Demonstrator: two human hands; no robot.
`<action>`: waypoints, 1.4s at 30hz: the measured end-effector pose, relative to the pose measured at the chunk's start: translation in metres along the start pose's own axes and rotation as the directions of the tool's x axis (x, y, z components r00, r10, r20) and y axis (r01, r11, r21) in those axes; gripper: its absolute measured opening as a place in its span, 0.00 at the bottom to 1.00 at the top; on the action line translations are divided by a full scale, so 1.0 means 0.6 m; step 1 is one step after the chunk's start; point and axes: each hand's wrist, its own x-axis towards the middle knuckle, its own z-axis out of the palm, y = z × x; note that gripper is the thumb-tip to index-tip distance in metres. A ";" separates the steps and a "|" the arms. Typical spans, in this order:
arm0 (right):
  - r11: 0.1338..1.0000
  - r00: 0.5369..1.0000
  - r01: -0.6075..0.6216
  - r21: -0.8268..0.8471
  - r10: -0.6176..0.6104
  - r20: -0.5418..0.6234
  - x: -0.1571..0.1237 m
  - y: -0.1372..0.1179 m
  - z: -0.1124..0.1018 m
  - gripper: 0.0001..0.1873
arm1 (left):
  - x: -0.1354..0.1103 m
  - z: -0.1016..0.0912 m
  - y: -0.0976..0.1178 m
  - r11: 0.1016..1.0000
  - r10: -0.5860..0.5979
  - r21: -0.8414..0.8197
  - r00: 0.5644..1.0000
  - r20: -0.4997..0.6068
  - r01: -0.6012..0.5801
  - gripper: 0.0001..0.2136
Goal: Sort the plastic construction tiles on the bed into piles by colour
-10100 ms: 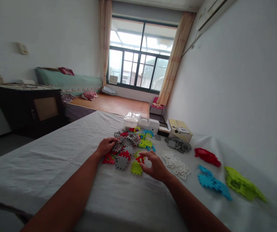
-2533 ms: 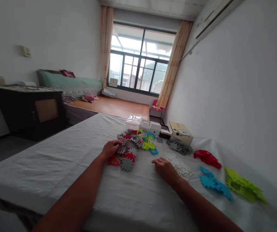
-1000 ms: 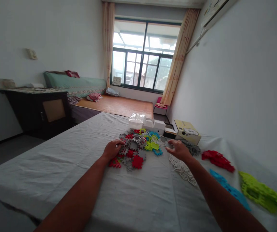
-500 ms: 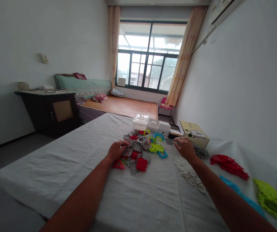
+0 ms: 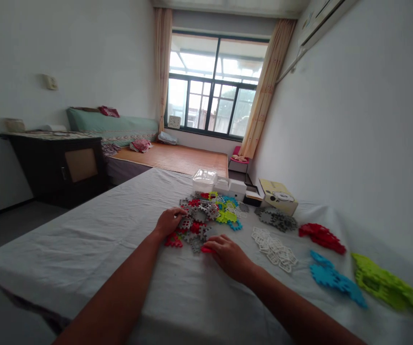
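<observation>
A mixed heap of toothed plastic building pieces (image 5: 199, 216) in grey, red, green, blue and white lies on the cloth-covered table. At the heap's left edge is my left hand (image 5: 170, 222), its fingers curled against grey pieces; whatever lies between the fingertips is hidden. My right hand (image 5: 228, 254) is closed on a red toothed building piece (image 5: 208, 248) at the near side of the heap. Part of that piece is covered by my fingers. Another red piece (image 5: 173, 240) lies just below my left hand.
Sorted piles run along the right: grey pieces (image 5: 276, 219), white lattice pieces (image 5: 274, 250), red pieces (image 5: 322, 237), blue pieces (image 5: 336, 278) and green pieces (image 5: 386, 282). Behind the heap stand a clear plastic box (image 5: 205, 179), a small white box (image 5: 237, 189) and a yellow carton (image 5: 278, 195).
My right hand has moved from beside the grey pile, near the carton, back left to the heap and closed on a red piece there. My left hand stays at the heap. The view has turned slightly right.
</observation>
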 end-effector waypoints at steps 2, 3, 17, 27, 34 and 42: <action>0.999 1.000 -0.009 -0.033 0.009 0.006 -0.022 -0.008 -0.009 0.15 | 0.002 -0.003 0.002 1.000 0.003 0.006 1.000 0.003 -0.003 0.13; 0.998 1.000 -0.029 -0.058 0.029 0.002 -0.034 -0.010 -0.014 0.16 | 0.003 -0.004 0.003 1.000 0.003 0.012 1.000 0.005 -0.003 0.13; 0.951 0.954 -0.296 -0.091 0.299 0.020 -0.164 0.025 -0.046 0.23 | 0.013 -0.015 0.005 0.992 -0.123 0.037 0.992 0.036 0.122 0.15; 0.832 0.783 -0.543 -0.112 0.454 -0.425 -0.239 0.229 -0.176 0.19 | 0.013 -0.018 0.009 0.988 -0.151 0.049 0.988 0.021 0.149 0.16; 0.417 0.463 -0.886 -0.205 0.750 -0.474 -0.321 0.456 -0.255 0.23 | 0.014 -0.013 -0.004 0.991 -0.113 0.080 0.993 0.030 0.110 0.15; 0.446 0.573 -0.819 -0.361 0.662 -0.483 -0.308 0.515 -0.201 0.20 | 0.005 -0.017 0.004 0.982 -0.107 0.122 0.952 -0.286 0.147 0.13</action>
